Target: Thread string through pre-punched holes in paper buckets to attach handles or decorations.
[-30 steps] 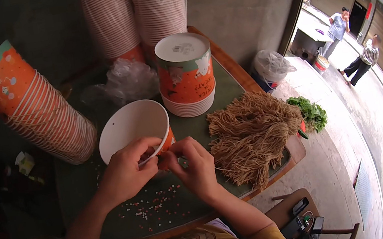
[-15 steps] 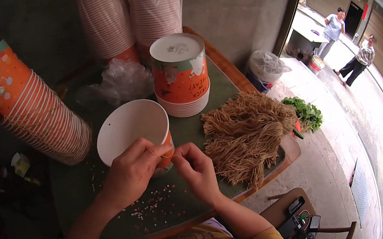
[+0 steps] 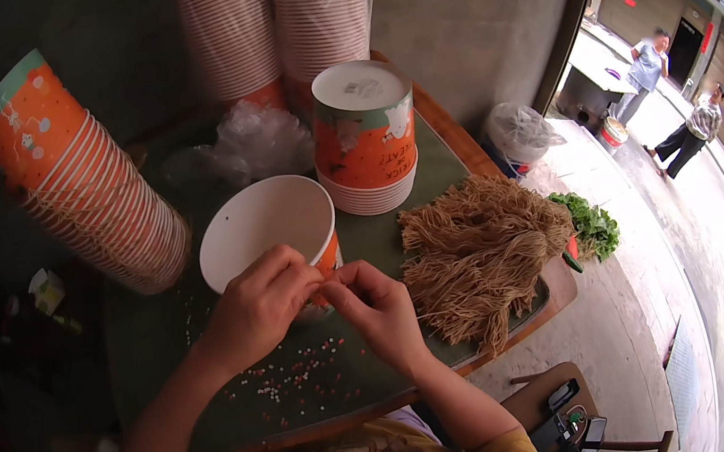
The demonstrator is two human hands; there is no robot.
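A white-lined paper bucket [image 3: 263, 218] with an orange outside stands mouth up on the dark green table [image 3: 213, 423]. In front of its right side, my left hand [image 3: 263, 308] and my right hand [image 3: 380, 311] meet with pinched fingertips. Whatever lies between the fingers is too small and covered to make out. Small white and red beads [image 3: 284, 380] are scattered on the table below my hands. To the right lies a thick bundle of tan string [image 3: 482, 254].
An upside-down stack of orange buckets [image 3: 365, 149] stands behind; a tied stack [image 3: 96, 179] leans at left. Plastic-wrapped stacks [image 3: 324, 12] rise at the back beside crumpled plastic [image 3: 257, 143]. Leafy greens [image 3: 590, 224] show past the string. Two people [image 3: 645, 68] stand outside at far right.
My fingertips have drawn closer together, and the thin strand seen between them before is now hidden. The whole view has shifted slightly, moving the table things to the right in the picture.
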